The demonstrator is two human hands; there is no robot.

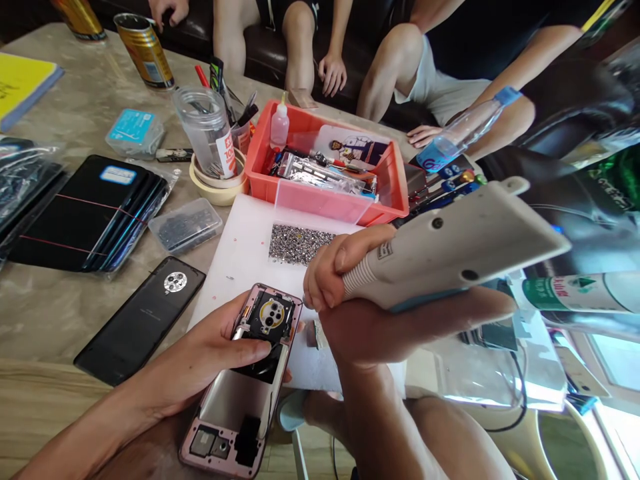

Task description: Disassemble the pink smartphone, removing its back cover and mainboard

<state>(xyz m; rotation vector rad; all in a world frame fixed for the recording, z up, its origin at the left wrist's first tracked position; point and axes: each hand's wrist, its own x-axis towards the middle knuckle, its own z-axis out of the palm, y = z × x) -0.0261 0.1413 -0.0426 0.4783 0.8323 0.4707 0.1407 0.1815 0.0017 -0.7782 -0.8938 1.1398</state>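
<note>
Your L hand (pixel 210 363) pinches the opened phone (pixel 234 393), thumb on top, over the white mat (pixel 243 250)'s near edge; your R hand (pixel 365 330) curls round a grey tool (pixel 450 247). Phone's prob. light, stiff, fragile inside: grip side rails w/ care.

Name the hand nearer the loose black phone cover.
Left: the left hand, holding the open phone, is right of the loose cover; the right hand is farther right.
</note>
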